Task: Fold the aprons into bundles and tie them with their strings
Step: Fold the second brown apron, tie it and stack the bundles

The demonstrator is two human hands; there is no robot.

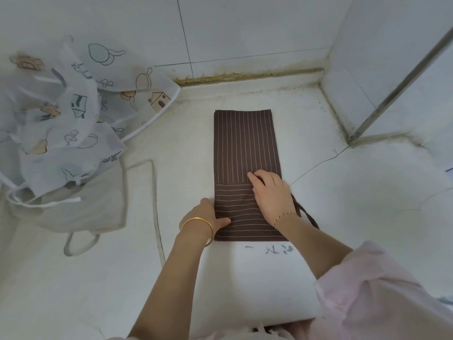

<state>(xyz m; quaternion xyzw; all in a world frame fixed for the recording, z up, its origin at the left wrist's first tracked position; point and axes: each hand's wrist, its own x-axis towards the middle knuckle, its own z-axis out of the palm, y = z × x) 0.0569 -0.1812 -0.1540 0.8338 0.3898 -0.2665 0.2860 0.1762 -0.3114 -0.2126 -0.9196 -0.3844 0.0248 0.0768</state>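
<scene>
Brown striped apron [245,148] is held as a long folded strip on the white counter [343,217], not yet bundled.
Its left edge is pinched by the left hand [210,214], fingers apparently tucked beneath; the right hand [272,195] is laid on the cloth, fingers loosely bent. Dark strings [306,214] are seen untied by the right wrist. A printed apron [73,106] and a beige apron [85,212] are heaped unfolded at left.

Both bare forearms reach forward from the bottom of the view. The left hand [208,213] pinches the left edge of the apron [245,143], with the thumb on top (the other fingers are hidden at the edge). The right hand [270,195] lies palm down on it, fingers a little bent, the wrist crossing the right edge.
</scene>
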